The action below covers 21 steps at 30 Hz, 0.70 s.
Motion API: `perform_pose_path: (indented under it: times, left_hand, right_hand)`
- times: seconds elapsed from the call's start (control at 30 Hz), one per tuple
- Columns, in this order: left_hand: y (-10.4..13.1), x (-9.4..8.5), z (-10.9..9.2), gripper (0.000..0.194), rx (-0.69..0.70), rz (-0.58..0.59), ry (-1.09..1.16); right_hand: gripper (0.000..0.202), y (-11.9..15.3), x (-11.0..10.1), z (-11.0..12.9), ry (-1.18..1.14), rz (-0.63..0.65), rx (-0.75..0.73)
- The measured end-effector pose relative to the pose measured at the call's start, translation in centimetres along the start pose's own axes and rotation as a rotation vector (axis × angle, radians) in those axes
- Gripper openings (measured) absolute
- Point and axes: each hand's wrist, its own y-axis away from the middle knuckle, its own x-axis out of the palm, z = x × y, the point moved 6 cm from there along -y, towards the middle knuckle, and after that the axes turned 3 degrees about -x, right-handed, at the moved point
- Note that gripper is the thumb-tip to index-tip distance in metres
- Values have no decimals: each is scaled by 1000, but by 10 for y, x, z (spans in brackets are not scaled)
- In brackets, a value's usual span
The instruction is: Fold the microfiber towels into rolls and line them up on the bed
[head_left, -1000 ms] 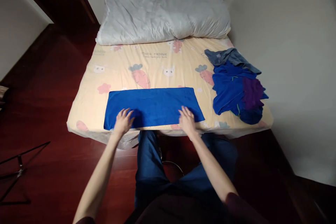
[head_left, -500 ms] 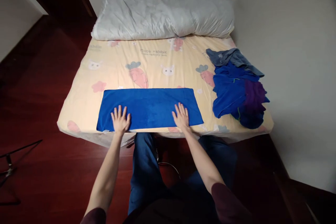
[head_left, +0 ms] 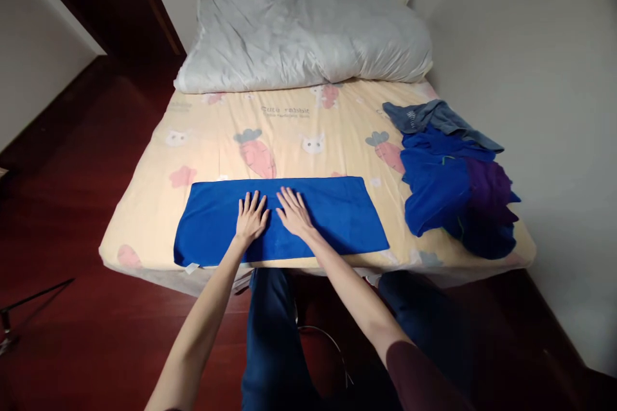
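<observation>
Hands now closer together, flat on smooth rectangular blue cloth (head_left: 337, 212)

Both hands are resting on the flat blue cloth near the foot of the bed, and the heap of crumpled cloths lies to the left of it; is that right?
Not quite: in the head view, the heap of crumpled cloths lies to the right of the flat blue cloth, not the left. The rest stands.

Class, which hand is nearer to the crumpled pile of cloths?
Right. The right hand is flat on the blue cloth, left of the pile; the left hand lies farther left.
</observation>
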Motion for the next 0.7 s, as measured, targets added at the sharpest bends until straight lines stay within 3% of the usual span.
perform_pose_path:
  times: [0.07, 0.13, 0.3, 0.37, 0.43, 0.5, 0.57, 0.63, 0.7]
  left_hand:
    - [-21, 6, 9, 60, -37, -14, -7]
    - [-32, 1, 43, 61, -124, -66, -12]
    - [-39, -26, 150, 68, -396, -149, 14]
    - [-43, -34, 175, 69, -463, -153, 28]
    - [-49, -42, 188, 67, -503, -148, 61]
    - [-51, -54, 188, 65, -519, -159, 121]
    - [-40, -72, 172, 63, -506, -238, 191]
    - [-6, -91, 135, 60, -495, -399, 275]
    - [50, -96, 80, 52, -534, -564, 426]
  right_hand:
    - [60, -25, 11, -6, -10, 26, -7]
    - [61, -30, 3, -40, 24, 1, 59]
    - [63, 13, -60, -170, 198, -79, 368]
    - [63, 31, -84, -212, 273, -64, 446]
    - [63, 44, -100, -242, 308, -41, 488]
    - [63, 49, -111, -259, 322, -15, 492]
    - [61, 44, -119, -261, 360, -14, 452]
    - [58, 27, -125, -245, 392, -45, 361]
    - [54, 0, -124, -216, 349, -59, 230]
